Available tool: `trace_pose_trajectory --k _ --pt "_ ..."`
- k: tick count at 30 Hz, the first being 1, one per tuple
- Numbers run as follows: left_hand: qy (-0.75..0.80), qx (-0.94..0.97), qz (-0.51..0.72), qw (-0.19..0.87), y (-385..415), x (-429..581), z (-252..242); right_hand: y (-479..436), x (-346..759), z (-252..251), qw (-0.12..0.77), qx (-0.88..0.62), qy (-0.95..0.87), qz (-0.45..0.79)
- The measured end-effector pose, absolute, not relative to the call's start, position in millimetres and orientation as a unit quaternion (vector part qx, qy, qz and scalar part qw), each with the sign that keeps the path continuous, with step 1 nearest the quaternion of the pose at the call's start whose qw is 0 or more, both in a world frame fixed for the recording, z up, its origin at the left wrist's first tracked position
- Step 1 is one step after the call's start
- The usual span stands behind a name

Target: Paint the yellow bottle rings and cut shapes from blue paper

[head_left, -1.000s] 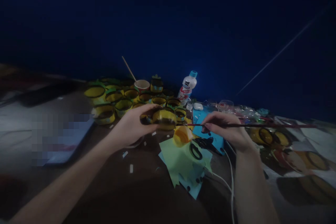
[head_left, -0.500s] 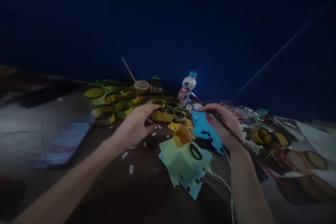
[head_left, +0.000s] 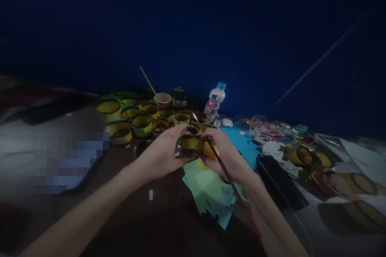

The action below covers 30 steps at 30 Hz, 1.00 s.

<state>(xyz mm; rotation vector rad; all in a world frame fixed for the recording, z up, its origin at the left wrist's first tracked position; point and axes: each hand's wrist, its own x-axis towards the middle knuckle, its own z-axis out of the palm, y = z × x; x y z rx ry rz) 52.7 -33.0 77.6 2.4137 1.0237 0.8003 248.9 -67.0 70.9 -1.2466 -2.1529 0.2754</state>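
Observation:
My left hand (head_left: 164, 148) is closed around a small yellow cup (head_left: 192, 145) with a dark rim, lifted a little in front of the other cups. My right hand (head_left: 224, 150) grips a paintbrush (head_left: 230, 178) with a dark red handle, its bristles pointing up and away from me. The fingertips of the right hand also meet the cup's right side. Beneath the hands lies a pale green paper (head_left: 197, 180) over light blue scraps (head_left: 224, 213). An orange-yellow round piece (head_left: 211, 150) shows partly behind my right fingers.
Several yellow cups (head_left: 141, 124) stand in rows at the back left; a stick leans in a paper cup (head_left: 163, 99). A bottle (head_left: 214, 99) stands behind my hands. To the right are blue paper (head_left: 241, 140), a black phone (head_left: 282, 182) and crumpled tissue (head_left: 273, 150). A blurred screen (head_left: 81, 164) lies left.
My left hand has taken hold of a yellow cup and drawn it nearer. My right hand has moved left to the cup with the paintbrush, uncovering the black phone. The scissors are now mostly hidden.

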Motion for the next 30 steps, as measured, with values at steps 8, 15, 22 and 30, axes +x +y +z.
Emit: trace_pose_trajectory --k 8,15,22,30 --pt "0.406 0.783 0.314 0.35 -27.2 49.6 76.5 -64.5 256.6 73.9 0.431 -0.466 -0.74 0.223" --pt "0.463 0.801 0.323 0.2 -19.6 45.4 68.9 -64.8 263.0 80.5 0.541 -0.43 -0.69 0.216" --pt "0.437 0.842 0.302 0.089 -15.7 45.9 61.5 -71.8 263.3 83.0 0.584 -0.337 -0.644 0.361" --pt "0.43 0.85 0.294 0.084 -21.1 44.3 69.3 -74.7 260.6 82.4 0.539 -0.365 -0.638 0.411"
